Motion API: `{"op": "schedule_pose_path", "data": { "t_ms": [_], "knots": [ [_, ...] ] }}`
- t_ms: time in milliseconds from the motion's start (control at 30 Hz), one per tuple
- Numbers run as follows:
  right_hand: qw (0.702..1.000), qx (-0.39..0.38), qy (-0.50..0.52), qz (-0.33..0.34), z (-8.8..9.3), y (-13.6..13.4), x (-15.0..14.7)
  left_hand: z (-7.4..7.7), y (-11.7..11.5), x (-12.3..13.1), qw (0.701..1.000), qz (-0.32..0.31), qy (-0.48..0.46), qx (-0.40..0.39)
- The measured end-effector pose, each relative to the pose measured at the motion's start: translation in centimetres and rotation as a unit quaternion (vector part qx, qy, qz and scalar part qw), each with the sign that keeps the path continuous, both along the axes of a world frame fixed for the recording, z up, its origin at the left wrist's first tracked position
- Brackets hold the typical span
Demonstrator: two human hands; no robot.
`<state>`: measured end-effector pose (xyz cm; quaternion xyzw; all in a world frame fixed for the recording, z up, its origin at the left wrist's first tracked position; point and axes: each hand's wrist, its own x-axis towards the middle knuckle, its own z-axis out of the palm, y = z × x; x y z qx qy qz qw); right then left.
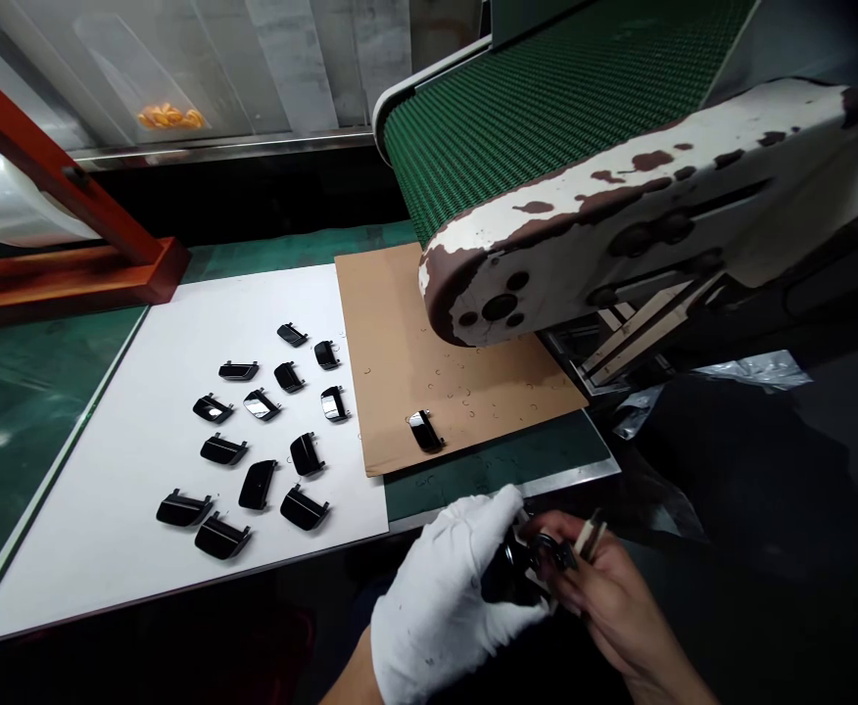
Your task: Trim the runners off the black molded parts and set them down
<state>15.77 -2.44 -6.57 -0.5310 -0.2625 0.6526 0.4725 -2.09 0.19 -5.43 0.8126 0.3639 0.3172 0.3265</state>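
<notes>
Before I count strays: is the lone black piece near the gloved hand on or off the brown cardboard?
On: the black piece lies on the brown cardboard, just inside its near edge.

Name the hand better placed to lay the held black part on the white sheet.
Likely the left: the gloved left hand grips the black part and is nearer the white sheet. The bare right hand sits farther off and holds a pale item.
</notes>
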Motion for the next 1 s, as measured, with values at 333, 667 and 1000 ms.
{"op": "schedule_pose_path", "data": {
  "t_ms": [333, 667, 1000],
  "knots": [
    [0.976, -0.024, -0.205, 0.068, 1.2, -0.3, 1.2, -1.9, 0.0, -0.3, 0.997, 0.014, 0.042, 0.064],
    [0.989, -0.071, 0.001, 0.131, -0.6, -0.7, 1.1, -3.7, -2.0, -0.1, 0.993, 0.012, -0.043, 0.105],
    [0.983, -0.025, -0.057, 0.171, -0.8, 0.1, 1.6, -1.1, -1.4, -0.2, 0.995, -0.025, 0.047, 0.089]
  ]
}}
